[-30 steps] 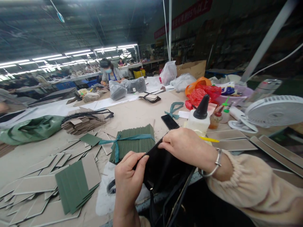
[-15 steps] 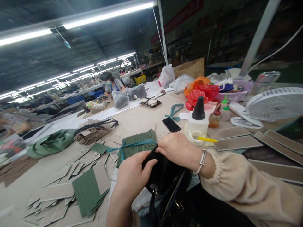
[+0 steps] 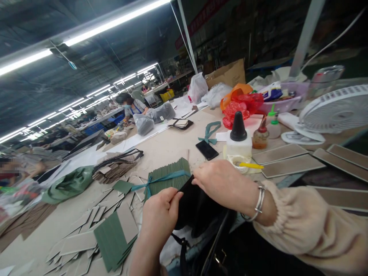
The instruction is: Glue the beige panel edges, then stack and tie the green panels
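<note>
A black bag (image 3: 198, 214) with straps and metal rings lies at the lower middle, partly out of frame. My left hand (image 3: 162, 209) pinches its upper edge between thumb and fingers. My right hand (image 3: 222, 184), with a silver bracelet at the wrist, grips the same edge a little to the right. Just behind my hands is a bundle of green pieces (image 3: 168, 177) tied with a teal strip. Green panels (image 3: 112, 239) lie fanned out to the left, over scattered beige pieces (image 3: 79, 242).
A black phone (image 3: 206, 150), a white bottle with black cone cap (image 3: 239, 134) and a yellow-handled tool (image 3: 251, 166) are beyond my right hand. A white fan (image 3: 336, 115) stands at right, near beige panels (image 3: 291, 165). A person (image 3: 132, 105) sits farther back.
The view has shifted slightly. My left thumb has closed down onto the black edge, and that edge is pulled straighter between my hands.
</note>
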Action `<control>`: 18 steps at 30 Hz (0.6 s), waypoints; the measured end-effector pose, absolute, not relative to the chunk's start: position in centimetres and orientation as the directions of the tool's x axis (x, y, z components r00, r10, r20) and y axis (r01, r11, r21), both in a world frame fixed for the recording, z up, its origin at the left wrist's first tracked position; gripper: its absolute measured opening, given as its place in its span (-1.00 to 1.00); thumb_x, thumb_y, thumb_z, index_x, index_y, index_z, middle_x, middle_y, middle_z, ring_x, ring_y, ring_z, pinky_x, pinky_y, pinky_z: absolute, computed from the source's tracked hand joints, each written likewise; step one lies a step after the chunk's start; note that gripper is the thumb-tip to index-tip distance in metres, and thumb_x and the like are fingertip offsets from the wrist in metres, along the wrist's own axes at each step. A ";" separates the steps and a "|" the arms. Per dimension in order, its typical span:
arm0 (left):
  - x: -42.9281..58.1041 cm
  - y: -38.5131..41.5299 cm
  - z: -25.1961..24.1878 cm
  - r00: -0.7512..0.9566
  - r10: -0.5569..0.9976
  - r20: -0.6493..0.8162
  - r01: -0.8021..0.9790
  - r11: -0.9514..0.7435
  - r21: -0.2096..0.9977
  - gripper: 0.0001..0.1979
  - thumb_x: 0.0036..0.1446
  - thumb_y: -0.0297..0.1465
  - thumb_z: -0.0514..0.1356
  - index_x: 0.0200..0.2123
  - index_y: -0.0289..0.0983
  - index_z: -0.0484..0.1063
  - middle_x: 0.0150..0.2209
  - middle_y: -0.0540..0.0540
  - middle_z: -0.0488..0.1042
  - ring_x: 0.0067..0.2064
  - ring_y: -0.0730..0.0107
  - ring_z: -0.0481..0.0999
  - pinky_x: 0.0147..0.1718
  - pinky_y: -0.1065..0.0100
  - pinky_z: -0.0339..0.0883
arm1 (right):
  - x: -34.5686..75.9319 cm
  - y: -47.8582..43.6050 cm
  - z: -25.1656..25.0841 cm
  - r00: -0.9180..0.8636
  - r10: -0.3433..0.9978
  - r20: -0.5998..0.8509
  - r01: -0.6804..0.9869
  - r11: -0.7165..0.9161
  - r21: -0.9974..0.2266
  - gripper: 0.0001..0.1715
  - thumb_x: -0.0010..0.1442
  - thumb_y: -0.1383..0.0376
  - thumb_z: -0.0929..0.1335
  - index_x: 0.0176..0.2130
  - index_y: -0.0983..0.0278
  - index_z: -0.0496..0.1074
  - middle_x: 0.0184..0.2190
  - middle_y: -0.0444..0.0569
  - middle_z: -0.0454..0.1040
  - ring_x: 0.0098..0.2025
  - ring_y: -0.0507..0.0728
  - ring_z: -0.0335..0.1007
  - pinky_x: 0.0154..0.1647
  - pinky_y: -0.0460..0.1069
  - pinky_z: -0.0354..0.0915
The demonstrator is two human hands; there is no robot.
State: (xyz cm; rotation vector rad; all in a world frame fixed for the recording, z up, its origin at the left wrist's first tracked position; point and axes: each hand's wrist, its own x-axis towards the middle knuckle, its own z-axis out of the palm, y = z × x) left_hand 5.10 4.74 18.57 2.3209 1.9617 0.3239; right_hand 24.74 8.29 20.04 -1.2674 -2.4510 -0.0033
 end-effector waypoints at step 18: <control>4.9 4.6 18.2 0.187 0.976 0.111 0.961 -0.205 0.185 -0.68 0.25 -0.30 0.02 -0.54 -0.23 0.31 -0.54 0.01 0.42 -0.48 0.45 0.38 -0.47 0.43 0.04 | 24.8 9.1 19.6 -0.517 0.779 0.354 0.769 0.604 -0.206 -0.78 0.27 0.28 0.27 -0.36 0.27 0.46 -0.39 -0.02 0.53 -0.34 0.16 0.45 -0.42 -0.02 0.16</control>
